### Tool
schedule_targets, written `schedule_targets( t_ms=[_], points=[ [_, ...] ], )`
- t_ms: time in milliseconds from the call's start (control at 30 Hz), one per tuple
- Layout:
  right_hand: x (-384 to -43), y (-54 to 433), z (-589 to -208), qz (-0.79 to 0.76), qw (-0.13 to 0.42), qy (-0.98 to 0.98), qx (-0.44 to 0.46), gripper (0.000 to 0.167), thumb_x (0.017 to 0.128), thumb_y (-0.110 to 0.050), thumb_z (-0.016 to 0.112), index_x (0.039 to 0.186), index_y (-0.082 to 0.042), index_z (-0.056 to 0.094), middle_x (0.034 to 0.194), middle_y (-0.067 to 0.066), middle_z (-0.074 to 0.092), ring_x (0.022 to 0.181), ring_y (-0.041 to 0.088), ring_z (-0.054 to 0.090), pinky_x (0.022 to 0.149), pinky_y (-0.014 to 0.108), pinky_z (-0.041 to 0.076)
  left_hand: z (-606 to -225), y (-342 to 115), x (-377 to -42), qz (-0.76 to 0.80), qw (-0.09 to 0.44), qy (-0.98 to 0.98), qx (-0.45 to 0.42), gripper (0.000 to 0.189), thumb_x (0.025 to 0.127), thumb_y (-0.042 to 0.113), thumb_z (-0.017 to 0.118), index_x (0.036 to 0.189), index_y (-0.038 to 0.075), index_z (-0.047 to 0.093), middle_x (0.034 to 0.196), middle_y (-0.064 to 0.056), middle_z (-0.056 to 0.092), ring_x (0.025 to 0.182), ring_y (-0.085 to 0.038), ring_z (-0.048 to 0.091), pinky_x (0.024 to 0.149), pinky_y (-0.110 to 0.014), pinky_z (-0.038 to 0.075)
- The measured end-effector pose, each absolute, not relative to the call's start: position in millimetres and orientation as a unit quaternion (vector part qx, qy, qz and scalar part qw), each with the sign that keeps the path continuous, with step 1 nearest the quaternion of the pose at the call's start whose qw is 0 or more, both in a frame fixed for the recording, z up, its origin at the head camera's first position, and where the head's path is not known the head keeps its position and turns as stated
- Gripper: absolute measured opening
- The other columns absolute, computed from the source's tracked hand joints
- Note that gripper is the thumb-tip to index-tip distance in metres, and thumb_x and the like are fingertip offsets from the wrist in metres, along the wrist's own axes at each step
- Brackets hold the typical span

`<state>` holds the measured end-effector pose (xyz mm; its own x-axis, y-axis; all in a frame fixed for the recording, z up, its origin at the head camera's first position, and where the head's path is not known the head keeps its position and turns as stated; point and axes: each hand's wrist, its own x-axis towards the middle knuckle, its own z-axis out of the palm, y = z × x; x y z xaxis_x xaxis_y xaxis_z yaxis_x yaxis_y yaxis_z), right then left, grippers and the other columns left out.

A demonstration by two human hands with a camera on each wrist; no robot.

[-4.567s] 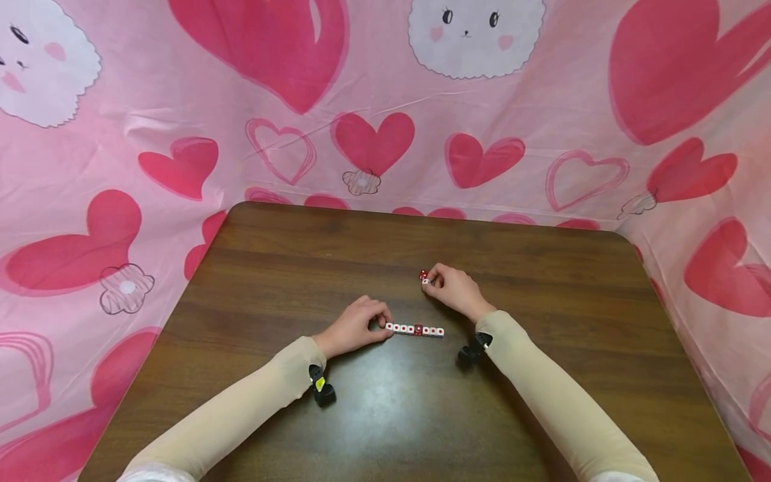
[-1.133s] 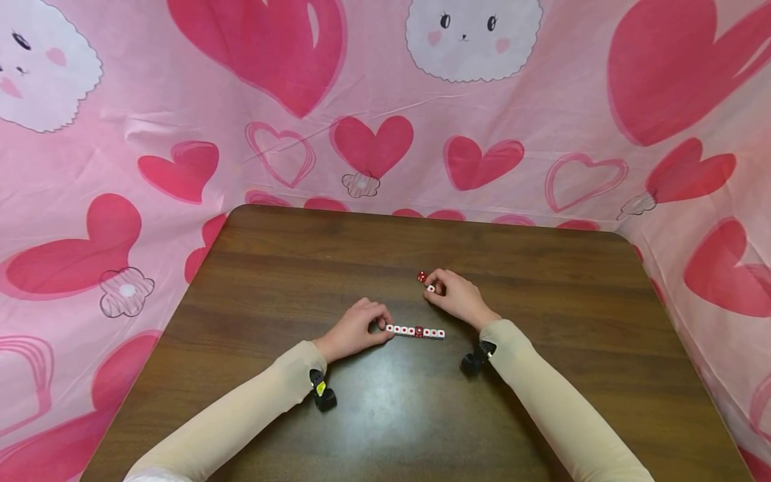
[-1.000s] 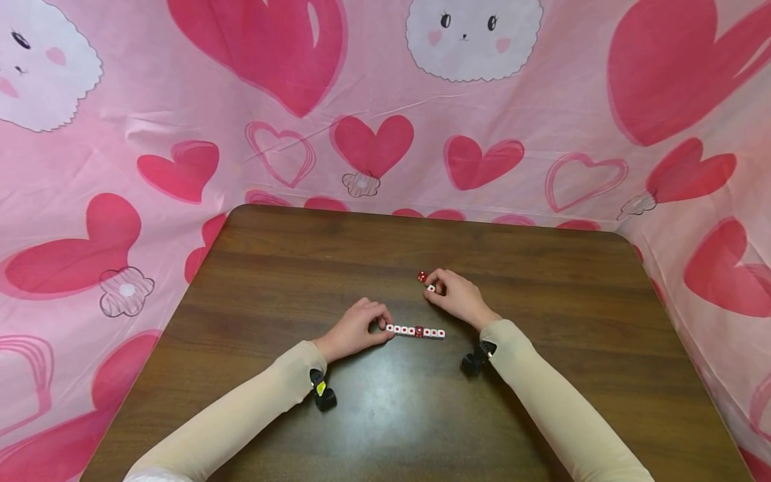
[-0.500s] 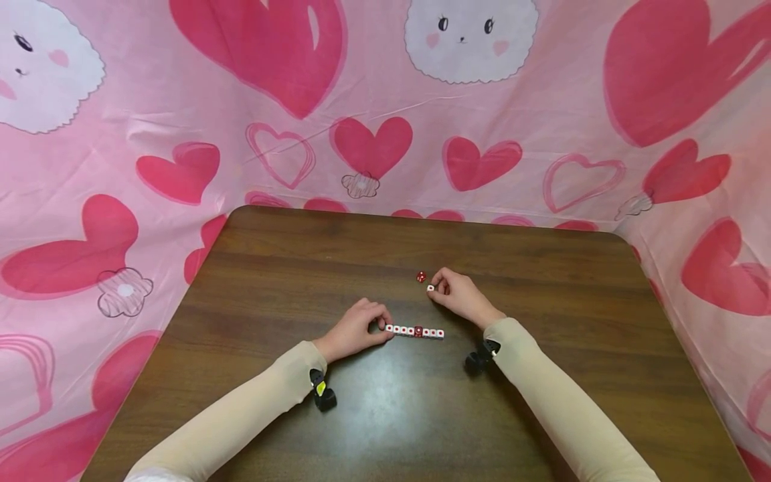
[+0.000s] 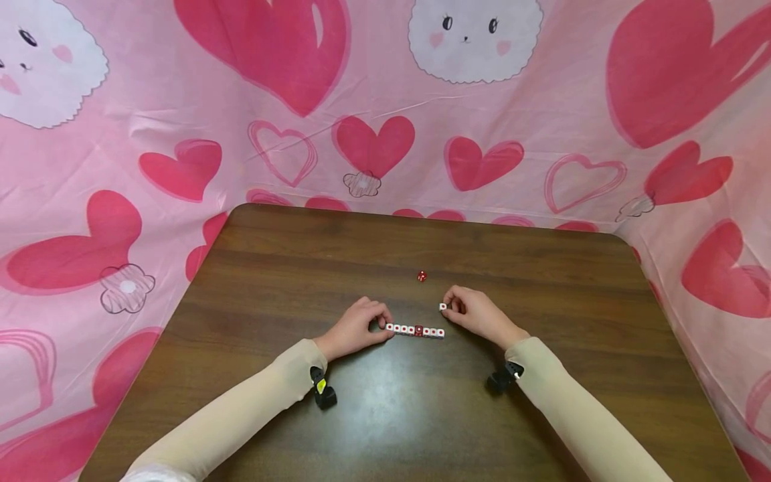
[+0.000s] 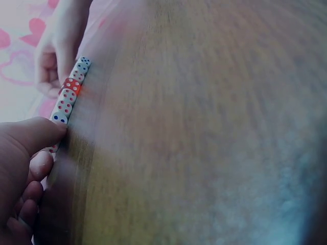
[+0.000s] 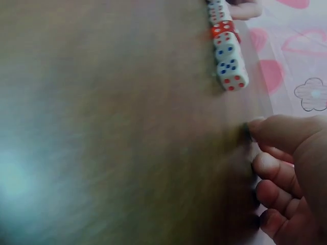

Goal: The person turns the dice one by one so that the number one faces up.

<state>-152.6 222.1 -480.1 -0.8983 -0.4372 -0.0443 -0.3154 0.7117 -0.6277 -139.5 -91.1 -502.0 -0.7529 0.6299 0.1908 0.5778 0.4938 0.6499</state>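
Note:
A straight row of dice (image 5: 404, 329), mostly white with one red die (image 5: 418, 331) among them, lies on the wooden table. At its left end, my left hand (image 5: 355, 328) pinches the end die between thumb and fingers; the left wrist view shows the thumb (image 6: 41, 132) against the near side. My right hand (image 5: 478, 314) holds a single white die (image 5: 442, 306) at its fingertips, a little beyond the row's right end. That die is hidden behind the thumb (image 7: 283, 131) in the right wrist view. Farther back lies a loose red die (image 5: 422, 276).
The brown table (image 5: 289, 254) has rounded far corners. Pink cloth (image 5: 373, 87) printed with hearts hangs along its back and sides. Black wrist cameras are strapped to both sleeves.
My right hand has carried the white die away from the loose red die, to the right and nearer the row. My left hand stays at the row's left end.

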Motion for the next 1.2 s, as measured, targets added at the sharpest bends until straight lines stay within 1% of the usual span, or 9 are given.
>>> schedule_targets(
  t_ms=[267,467,633,833,1067,1200],
  points=[
    [-128,235,-482,-0.296,0.094,0.92,-0.237,0.016,0.093,-0.02,0.08,0.101,-0.018,0.065,0.081,-0.009,0.053,0.077,0.01,0.049,0.069,0.028,0.041,-503,-90,-140,0.354,0.038,0.868,0.346,0.017,0.089,0.023,0.083,0.092,0.02,0.067,0.083,0.011,0.06,0.082,-0.01,0.045,0.078,-0.028,0.04],
    [-116,236,-483,-0.278,0.058,0.918,-0.277,0.019,0.09,-0.021,0.083,0.098,-0.021,0.065,0.081,-0.011,0.051,0.08,0.008,0.046,0.07,0.027,0.04,-501,-90,-140,0.357,0.033,0.867,0.346,0.017,0.089,0.022,0.083,0.092,0.021,0.066,0.082,0.011,0.059,0.081,-0.01,0.044,0.077,-0.028,0.039],
    [-111,233,-485,-0.269,0.038,0.918,-0.288,0.021,0.088,-0.022,0.084,0.097,-0.022,0.065,0.08,-0.012,0.049,0.078,0.008,0.043,0.069,0.028,0.037,-500,-89,-139,0.356,0.03,0.867,0.347,0.018,0.089,0.023,0.084,0.092,0.021,0.066,0.082,0.011,0.059,0.081,-0.01,0.044,0.077,-0.028,0.039],
    [-109,229,-485,-0.253,0.04,0.926,-0.279,0.021,0.088,-0.026,0.084,0.099,-0.024,0.066,0.08,-0.014,0.048,0.078,0.008,0.043,0.072,0.03,0.036,-501,-89,-138,0.352,0.027,0.869,0.346,0.018,0.089,0.023,0.084,0.092,0.021,0.067,0.081,0.011,0.058,0.081,-0.009,0.042,0.077,-0.028,0.038],
    [-108,227,-485,-0.242,0.046,0.926,-0.285,0.019,0.091,-0.026,0.082,0.1,-0.024,0.065,0.08,-0.015,0.048,0.078,0.007,0.043,0.074,0.031,0.035,-503,-89,-138,0.346,0.035,0.873,0.341,0.017,0.089,0.024,0.083,0.094,0.021,0.067,0.082,0.01,0.058,0.081,-0.009,0.041,0.078,-0.028,0.037],
    [-107,227,-486,-0.244,0.041,0.927,-0.281,0.019,0.091,-0.026,0.082,0.1,-0.024,0.065,0.08,-0.015,0.048,0.077,0.006,0.042,0.074,0.031,0.035,-503,-89,-138,0.344,0.034,0.874,0.342,0.017,0.089,0.024,0.083,0.094,0.021,0.067,0.083,0.01,0.057,0.081,-0.009,0.041,0.078,-0.028,0.036]
  ],
)
